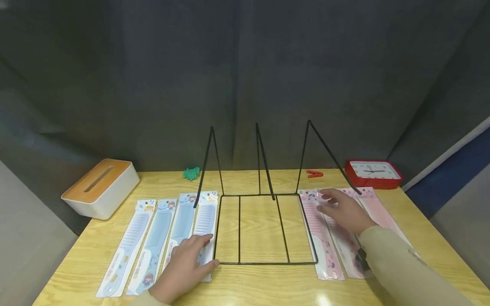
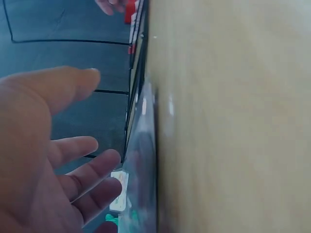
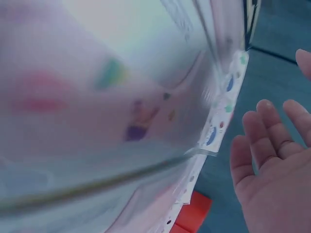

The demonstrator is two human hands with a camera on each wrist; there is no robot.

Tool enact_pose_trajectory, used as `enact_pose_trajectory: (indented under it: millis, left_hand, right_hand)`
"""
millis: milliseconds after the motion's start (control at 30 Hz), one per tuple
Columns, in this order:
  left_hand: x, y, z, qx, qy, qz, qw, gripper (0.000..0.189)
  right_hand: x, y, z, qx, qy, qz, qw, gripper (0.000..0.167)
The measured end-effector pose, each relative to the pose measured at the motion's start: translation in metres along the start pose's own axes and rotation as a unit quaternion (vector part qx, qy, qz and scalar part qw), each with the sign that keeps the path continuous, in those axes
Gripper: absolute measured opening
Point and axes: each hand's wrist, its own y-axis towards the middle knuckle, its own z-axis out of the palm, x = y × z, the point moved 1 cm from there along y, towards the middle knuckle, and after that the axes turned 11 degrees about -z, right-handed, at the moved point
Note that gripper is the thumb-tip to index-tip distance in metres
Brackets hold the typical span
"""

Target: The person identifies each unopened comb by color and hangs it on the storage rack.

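Note:
Several packaged blue combs lie side by side on the left of the table. My left hand hovers over the right-hand ones, fingers spread and holding nothing, near the front left corner of a black wire rack. To the rack's right are several packaged pink combs. Above them is my right hand, its fingers loosely bent with nothing between them; the hand and sleeve hide part of the packs. Up close in the right wrist view, a clear pink wrapper fills the left side, apart from the fingers.
A white tissue box with a wooden lid stands at the back left. Behind the rack lie a green bundle and a red clip. A red clock stands at the back right, before a dark curtain.

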Motion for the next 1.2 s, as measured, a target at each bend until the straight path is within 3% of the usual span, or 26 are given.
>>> enact_pose_trajectory:
  millis: [233,400,567,933,1200]
  left_hand:
    - [-0.008,0.016,0.007,0.018,0.006,-0.001,0.9998,0.069]
    - [-0.009,0.019,0.007,0.023,0.032,0.009,0.9992,0.067]
    - [-0.009,0.019,0.007,0.024,0.032,0.02,0.999,0.062]
    - [-0.011,0.019,0.004,0.029,0.03,0.021,0.9989,0.059]
    - [-0.009,0.02,0.005,0.034,0.034,0.019,0.9987,0.059]
  right_hand:
    - [-0.016,0.038,0.013,0.004,-0.005,0.01,0.9999,0.063]
    - [-0.023,0.052,0.016,0.018,-0.01,0.038,0.9991,0.064]
    - [-0.026,0.061,0.015,0.038,-0.024,0.021,0.9988,0.061]
    - [-0.031,0.066,0.011,0.022,-0.025,0.043,0.9985,0.029]
    - [-0.033,0.047,-0.006,0.017,0.024,0.084,0.996,0.031]
